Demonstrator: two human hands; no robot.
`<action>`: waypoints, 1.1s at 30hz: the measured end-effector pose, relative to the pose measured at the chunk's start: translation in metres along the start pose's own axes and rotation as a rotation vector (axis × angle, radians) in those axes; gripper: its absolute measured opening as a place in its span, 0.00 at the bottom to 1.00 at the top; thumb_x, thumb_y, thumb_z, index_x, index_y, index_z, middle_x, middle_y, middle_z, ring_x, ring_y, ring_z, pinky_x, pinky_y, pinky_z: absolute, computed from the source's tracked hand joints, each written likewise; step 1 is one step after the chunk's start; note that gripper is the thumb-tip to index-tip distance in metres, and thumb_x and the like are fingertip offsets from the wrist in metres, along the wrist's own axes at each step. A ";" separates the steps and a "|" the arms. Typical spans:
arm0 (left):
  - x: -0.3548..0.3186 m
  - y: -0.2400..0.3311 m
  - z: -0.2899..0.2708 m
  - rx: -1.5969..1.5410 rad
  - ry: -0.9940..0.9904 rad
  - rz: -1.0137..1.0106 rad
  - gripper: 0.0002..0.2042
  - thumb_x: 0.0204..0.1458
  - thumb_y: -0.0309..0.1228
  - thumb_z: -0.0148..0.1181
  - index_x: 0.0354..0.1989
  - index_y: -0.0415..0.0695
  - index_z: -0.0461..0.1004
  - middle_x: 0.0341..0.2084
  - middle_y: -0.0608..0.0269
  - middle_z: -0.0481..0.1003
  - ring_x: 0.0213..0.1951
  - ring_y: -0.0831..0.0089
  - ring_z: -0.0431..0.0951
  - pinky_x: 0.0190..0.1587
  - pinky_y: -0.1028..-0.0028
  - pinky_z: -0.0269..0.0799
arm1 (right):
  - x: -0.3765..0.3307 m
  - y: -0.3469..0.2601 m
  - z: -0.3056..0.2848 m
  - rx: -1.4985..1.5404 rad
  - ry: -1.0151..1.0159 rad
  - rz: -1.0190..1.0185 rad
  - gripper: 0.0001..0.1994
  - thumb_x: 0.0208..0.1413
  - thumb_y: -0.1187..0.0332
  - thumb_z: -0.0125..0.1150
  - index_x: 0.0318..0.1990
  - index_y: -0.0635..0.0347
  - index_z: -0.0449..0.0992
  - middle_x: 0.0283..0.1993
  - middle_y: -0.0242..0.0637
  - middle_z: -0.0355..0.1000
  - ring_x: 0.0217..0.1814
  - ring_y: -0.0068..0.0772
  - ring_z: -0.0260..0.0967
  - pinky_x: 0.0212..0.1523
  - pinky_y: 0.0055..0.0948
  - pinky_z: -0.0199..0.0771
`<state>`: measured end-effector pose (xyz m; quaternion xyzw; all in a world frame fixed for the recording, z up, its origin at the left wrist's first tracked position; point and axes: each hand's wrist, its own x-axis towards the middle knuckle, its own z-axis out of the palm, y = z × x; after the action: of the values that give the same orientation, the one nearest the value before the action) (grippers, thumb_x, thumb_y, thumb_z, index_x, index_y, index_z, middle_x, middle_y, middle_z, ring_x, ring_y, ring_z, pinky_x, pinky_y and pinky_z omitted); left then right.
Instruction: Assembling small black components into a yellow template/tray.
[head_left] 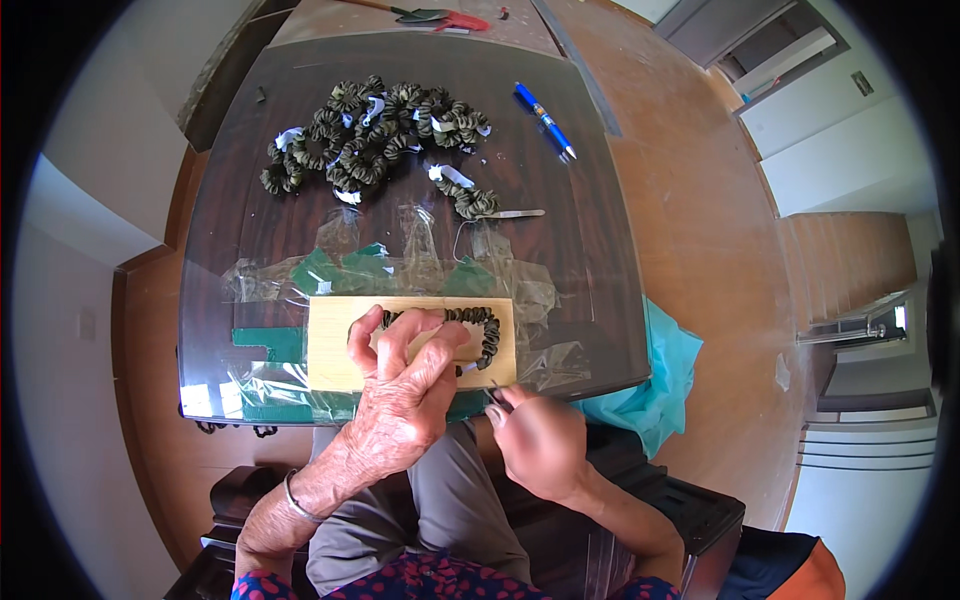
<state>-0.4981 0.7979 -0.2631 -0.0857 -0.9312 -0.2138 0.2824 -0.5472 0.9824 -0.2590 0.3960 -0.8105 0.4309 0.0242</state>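
A pale wooden board [336, 350] lies near the table's front edge. On it a dark olive ruffled fabric band [490, 338] curves in a loop, partly under my left hand [405, 385]. The bent fingers of that hand press the band down against the board; its thumb is hard to make out. By the board's lower right corner, my right hand [540, 440] is closed in a pinch around a thin metal tool [491, 396]. The tool's tip is near the board's edge, and its exact kind is unclear. A bit of white strip shows at the band's lower end.
A heap of similar ruffled bands [365, 135] with white tags lies on the dark table [560, 250]. Nearby are a blue pen [545, 120] and a slim metal piece [515, 213]. Clear and green tape [315, 270] surrounds the board. A turquoise bag [660, 380] hangs at the right.
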 end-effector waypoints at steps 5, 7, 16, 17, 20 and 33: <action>0.000 0.001 -0.002 0.013 0.010 0.030 0.09 0.32 0.21 0.62 0.26 0.35 0.76 0.49 0.60 0.71 0.55 0.58 0.67 0.63 0.44 0.46 | 0.006 0.002 0.019 -0.056 0.117 -0.022 0.09 0.51 0.80 0.62 0.40 0.69 0.74 0.28 0.44 0.76 0.21 0.40 0.74 0.22 0.30 0.73; 0.000 0.001 -0.004 0.008 0.000 0.022 0.09 0.31 0.22 0.61 0.26 0.35 0.76 0.49 0.58 0.71 0.56 0.57 0.67 0.63 0.44 0.45 | 0.006 0.003 0.022 -0.069 0.153 -0.029 0.09 0.51 0.80 0.62 0.40 0.68 0.74 0.27 0.44 0.75 0.20 0.40 0.74 0.22 0.30 0.72; 0.010 0.001 -0.020 0.098 -0.063 -0.120 0.13 0.33 0.27 0.64 0.31 0.41 0.77 0.50 0.58 0.67 0.56 0.56 0.64 0.59 0.46 0.49 | 0.009 0.010 0.019 -0.048 0.096 -0.181 0.12 0.45 0.83 0.59 0.40 0.68 0.74 0.25 0.41 0.74 0.22 0.39 0.74 0.22 0.32 0.72; 0.011 0.002 -0.024 0.128 -0.046 -0.142 0.13 0.33 0.28 0.64 0.32 0.41 0.77 0.50 0.57 0.67 0.56 0.56 0.64 0.59 0.45 0.50 | 0.010 0.010 0.018 -0.035 0.075 -0.191 0.11 0.46 0.82 0.59 0.40 0.68 0.74 0.25 0.41 0.74 0.22 0.39 0.74 0.23 0.32 0.72; 0.010 0.002 -0.030 0.169 -0.043 -0.162 0.12 0.34 0.28 0.64 0.31 0.42 0.78 0.50 0.57 0.67 0.57 0.55 0.63 0.58 0.45 0.51 | 0.008 0.013 0.011 0.023 0.031 -0.183 0.11 0.46 0.82 0.59 0.40 0.68 0.74 0.26 0.40 0.74 0.23 0.39 0.74 0.23 0.32 0.73; -0.007 0.010 -0.017 0.021 -0.106 0.091 0.15 0.28 0.21 0.60 0.31 0.34 0.76 0.50 0.61 0.70 0.56 0.58 0.66 0.64 0.43 0.42 | 0.012 0.015 -0.035 0.157 -0.316 0.042 0.06 0.49 0.79 0.62 0.37 0.65 0.77 0.27 0.36 0.76 0.26 0.27 0.75 0.27 0.27 0.74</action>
<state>-0.4815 0.7986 -0.2506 -0.1363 -0.9422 -0.1860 0.2429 -0.5762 1.0051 -0.2423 0.4426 -0.7760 0.4259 -0.1434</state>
